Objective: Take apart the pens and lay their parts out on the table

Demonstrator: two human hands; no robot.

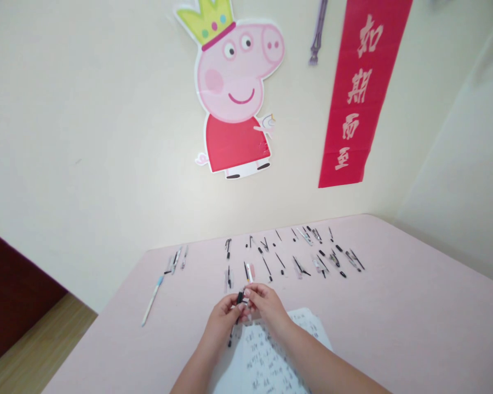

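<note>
My left hand [224, 317] is closed around a slim black pen part [240, 297], which sticks up between thumb and fingers. Close against it, my right hand [265, 301] pinches with thumb and forefinger at the pen part's upper end; a small pale piece shows between the hands, too small to name. A thin black-tipped rod [230, 343] shows below my left hand, over the paper. Both hands are above a sheet of handwritten paper [271, 361]. Just beyond my fingers lie a dark refill and an orange-and-white pen piece [250, 272].
Two rows of pen parts, with refills [267, 268], black caps [339, 248] and clear barrels [318, 265], lie across the far side of the pink table [394, 306]. Several pens [175, 260] and a white-and-blue pen [152, 301] lie at left. A wall [107, 137] stands behind.
</note>
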